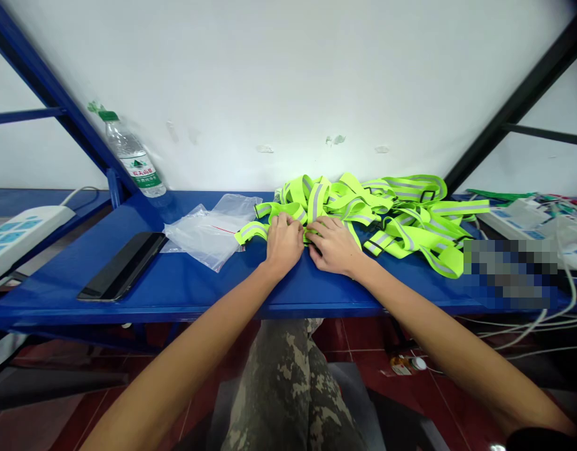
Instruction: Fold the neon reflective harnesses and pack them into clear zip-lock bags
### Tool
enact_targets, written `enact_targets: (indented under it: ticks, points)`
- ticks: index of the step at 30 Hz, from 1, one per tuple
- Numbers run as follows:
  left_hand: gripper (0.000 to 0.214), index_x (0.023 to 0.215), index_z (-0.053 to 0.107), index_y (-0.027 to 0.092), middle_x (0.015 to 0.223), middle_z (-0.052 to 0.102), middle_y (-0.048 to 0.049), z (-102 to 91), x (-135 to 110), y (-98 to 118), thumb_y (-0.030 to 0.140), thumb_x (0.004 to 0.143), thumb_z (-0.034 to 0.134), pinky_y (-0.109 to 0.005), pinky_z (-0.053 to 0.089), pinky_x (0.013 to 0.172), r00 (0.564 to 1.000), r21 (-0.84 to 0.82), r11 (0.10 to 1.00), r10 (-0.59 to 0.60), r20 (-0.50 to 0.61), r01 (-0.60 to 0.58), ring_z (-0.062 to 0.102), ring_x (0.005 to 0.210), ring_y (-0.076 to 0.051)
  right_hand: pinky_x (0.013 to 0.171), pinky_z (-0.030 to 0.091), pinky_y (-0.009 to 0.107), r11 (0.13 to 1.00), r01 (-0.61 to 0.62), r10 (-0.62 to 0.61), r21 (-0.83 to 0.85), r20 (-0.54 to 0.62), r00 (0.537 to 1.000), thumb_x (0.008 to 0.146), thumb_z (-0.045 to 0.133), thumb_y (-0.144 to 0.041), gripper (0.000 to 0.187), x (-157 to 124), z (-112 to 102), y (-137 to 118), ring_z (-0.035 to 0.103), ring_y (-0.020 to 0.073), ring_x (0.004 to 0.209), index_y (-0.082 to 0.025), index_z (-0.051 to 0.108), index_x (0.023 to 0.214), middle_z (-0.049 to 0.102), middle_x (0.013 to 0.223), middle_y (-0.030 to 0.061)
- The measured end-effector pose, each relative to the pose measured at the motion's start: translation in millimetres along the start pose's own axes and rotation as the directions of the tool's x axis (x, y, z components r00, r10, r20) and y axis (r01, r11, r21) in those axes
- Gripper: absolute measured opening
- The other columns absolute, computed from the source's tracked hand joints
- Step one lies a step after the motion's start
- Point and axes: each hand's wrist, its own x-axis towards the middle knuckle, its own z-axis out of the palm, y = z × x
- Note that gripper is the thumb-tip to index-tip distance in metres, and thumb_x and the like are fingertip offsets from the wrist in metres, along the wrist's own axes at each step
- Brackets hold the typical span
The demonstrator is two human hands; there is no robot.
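A tangled heap of neon-yellow reflective straps (347, 197) with grey stripes and black buckles lies along the back of the blue table. Both hands are at the heap's front left edge, close together. My left hand (285, 241) has its fingers curled round part of a strap. Just beside it, my right hand (332, 244) is closed on the strap material too, thumb toward the left hand. What exactly lies between the fingertips is partly hidden. One strap end (250, 232) sticks out to the left of my left hand, over the clear plastic bags.
Clear plastic bags (208, 228) lie left of the straps. A black phone (123, 266) rests farther left, near a water bottle (135, 156) against the wall. White power strips (27, 235) sit at the far left, with more and loose cables (567, 275) at the right.
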Motion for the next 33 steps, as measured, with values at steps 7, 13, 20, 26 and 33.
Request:
enact_targets:
  ticks: [7,13,20,26,33]
  points:
    - [0.030,0.113,0.066,0.013,0.113,0.064,-0.0171,-22.1,-4,2,0.020,0.089,0.049,-0.045,0.049,0.090,0.989,0.120,0.985,0.115,0.090,-0.125,0.057,0.109,-0.033,0.091,0.041,0.046,0.995,-0.017,0.008,0.100,0.086,0.996,0.099,0.048,-0.023,0.030,2,4,4,0.050,0.0293,0.100,-0.013,0.076,0.104,0.072,0.107,0.0122]
    - [0.069,0.140,0.052,0.019,0.134,0.059,-0.0180,-56.2,-2,-21,0.012,0.071,0.060,-0.067,0.029,0.111,0.957,0.332,0.911,0.172,0.232,-0.244,0.045,0.132,-0.041,0.089,0.041,0.046,0.996,-0.037,0.027,0.082,0.111,0.993,0.102,0.046,-0.032,0.035,1,3,5,0.049,0.0296,0.100,-0.013,0.075,0.110,0.072,0.116,0.0119]
    - [0.040,0.109,0.072,0.022,0.110,0.069,-0.0134,-89.5,17,-46,0.010,0.078,0.050,-0.049,0.052,0.091,0.983,0.335,0.941,-0.020,0.184,-0.043,0.064,0.104,-0.033,0.091,0.041,0.046,0.991,-0.011,-0.003,0.133,0.104,0.995,0.102,0.048,-0.028,0.031,2,5,8,0.051,0.0289,0.103,-0.014,0.074,0.112,0.071,0.119,0.0132]
    - [0.054,0.138,0.054,0.019,0.121,0.065,-0.0175,-95.7,8,-44,0.022,0.084,0.055,-0.049,0.053,0.092,0.977,0.127,0.971,-0.193,-0.093,0.204,0.064,0.109,-0.036,0.094,0.041,0.047,0.985,0.049,-0.060,0.168,0.061,0.996,0.100,0.044,-0.019,0.034,2,8,7,0.051,0.0291,0.107,-0.013,0.072,0.118,0.069,0.126,0.0119]
    - [0.049,0.130,0.055,0.014,0.080,0.069,-0.0036,-72.1,16,-43,0.017,0.081,0.058,-0.034,0.057,0.071,0.923,-0.424,0.832,-0.383,0.027,0.358,0.068,0.066,-0.019,0.093,0.042,0.046,0.989,0.062,-0.071,0.133,0.063,0.996,0.101,0.039,-0.017,0.038,2,9,6,0.047,0.0296,0.105,-0.011,0.072,0.121,0.069,0.128,0.0096]
